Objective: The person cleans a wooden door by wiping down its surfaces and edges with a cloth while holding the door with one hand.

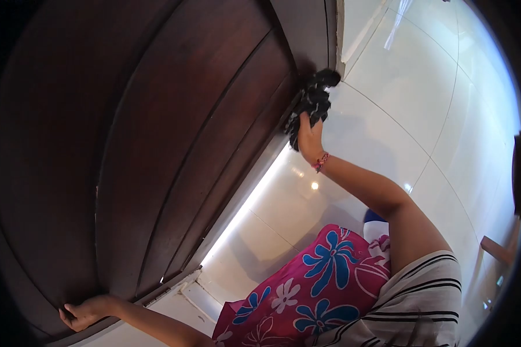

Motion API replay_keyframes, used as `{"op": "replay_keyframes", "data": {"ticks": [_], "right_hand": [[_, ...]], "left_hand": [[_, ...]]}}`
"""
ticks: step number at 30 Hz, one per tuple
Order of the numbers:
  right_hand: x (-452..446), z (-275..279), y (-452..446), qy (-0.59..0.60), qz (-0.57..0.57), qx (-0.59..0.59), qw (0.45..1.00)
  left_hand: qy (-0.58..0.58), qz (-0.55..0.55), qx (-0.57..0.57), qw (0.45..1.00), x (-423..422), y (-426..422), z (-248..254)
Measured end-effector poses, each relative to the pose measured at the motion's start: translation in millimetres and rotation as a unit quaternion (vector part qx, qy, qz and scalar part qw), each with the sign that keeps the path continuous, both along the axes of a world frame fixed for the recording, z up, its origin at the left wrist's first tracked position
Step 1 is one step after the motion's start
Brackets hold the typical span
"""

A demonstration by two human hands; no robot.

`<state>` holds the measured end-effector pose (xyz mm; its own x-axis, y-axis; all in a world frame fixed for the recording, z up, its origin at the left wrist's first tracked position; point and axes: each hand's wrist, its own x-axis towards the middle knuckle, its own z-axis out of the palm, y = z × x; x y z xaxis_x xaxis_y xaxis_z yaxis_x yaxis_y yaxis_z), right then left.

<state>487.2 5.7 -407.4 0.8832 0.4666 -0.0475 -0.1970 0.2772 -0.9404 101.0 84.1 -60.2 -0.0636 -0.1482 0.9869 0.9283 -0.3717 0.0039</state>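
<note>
A dark brown wooden door (150, 133) with long grooves fills the left of the view. At its lower edge, near the corner, my right hand (311, 137) is closed on a bunched black cloth (315, 101) with light markings, which touches the door. A woven bracelet (320, 162) circles that wrist. My left hand (87, 311) rests against the door's edge at the lower left. Its fingers are loosely bent and apart, with nothing seen in them.
Glossy pale floor tiles (388, 133) lie right of the door, reflecting light. A bright gap runs under the door. Pink flowered fabric (307, 283) and a striped sleeve (417, 289) cover my body. A brown wooden piece (495, 250) stands at the far right.
</note>
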Motion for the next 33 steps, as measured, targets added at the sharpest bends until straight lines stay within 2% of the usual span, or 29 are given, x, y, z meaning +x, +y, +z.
{"op": "replay_keyframes", "data": {"ticks": [3, 4, 7, 10, 12, 14, 16, 17, 20, 24, 26, 29, 30, 32, 33], "right_hand": [[27, -2, 12, -0.042, -0.061, 0.043, 0.996], [39, 7, 13, -0.123, -0.083, 0.036, 0.988], [69, 36, 21, -0.005, -0.058, 0.085, 0.995], [93, 29, 27, -0.064, -0.090, 0.039, 0.993], [88, -2, 31, -0.030, -0.086, 0.026, 0.995], [69, -12, 26, -0.037, -0.087, -0.036, 0.995], [37, -24, 15, -0.104, -0.067, -0.060, 0.991], [22, -24, 10, -0.148, -0.054, -0.078, 0.984], [7, -14, 5, -0.086, -0.010, -0.017, 0.996], [47, 13, 23, -0.160, -0.091, -0.013, 0.983], [73, 32, 27, -0.123, -0.118, 0.007, 0.985], [94, 40, 27, 0.027, -0.072, 0.057, 0.995], [96, 22, 30, 0.038, -0.066, 0.064, 0.995], [81, -20, 36, -0.025, -0.094, 0.012, 0.995], [69, -23, 31, -0.050, -0.087, -0.014, 0.995]], "left_hand": [[0.002, 0.005, -0.010, 1.000, -7, 0, 2], [-0.005, -0.005, -0.007, 1.000, -2, 0, 2], [-0.016, -0.027, -0.003, 0.999, 10, -1, 0], [-0.009, -0.026, -0.004, 1.000, 1, 0, 1], [-0.006, -0.016, -0.007, 1.000, -3, 0, 1], [0.002, -0.012, -0.001, 1.000, -2, 0, 1], [-0.001, -0.016, 0.003, 1.000, -1, 1, 0], [-0.008, -0.021, 0.004, 1.000, -2, 3, 0], [-0.014, -0.037, 0.012, 0.999, 7, 1, -1], [0.020, -0.004, 0.014, 1.000, -6, 2, 2], [0.011, -0.009, 0.016, 1.000, -4, 2, 1], [0.012, -0.020, 0.023, 0.999, -6, 4, 2], [0.013, -0.025, 0.026, 0.999, -7, 5, 1], [0.013, -0.013, 0.024, 1.000, -6, 4, 1], [0.014, -0.007, 0.022, 1.000, -6, 4, 1]]}}
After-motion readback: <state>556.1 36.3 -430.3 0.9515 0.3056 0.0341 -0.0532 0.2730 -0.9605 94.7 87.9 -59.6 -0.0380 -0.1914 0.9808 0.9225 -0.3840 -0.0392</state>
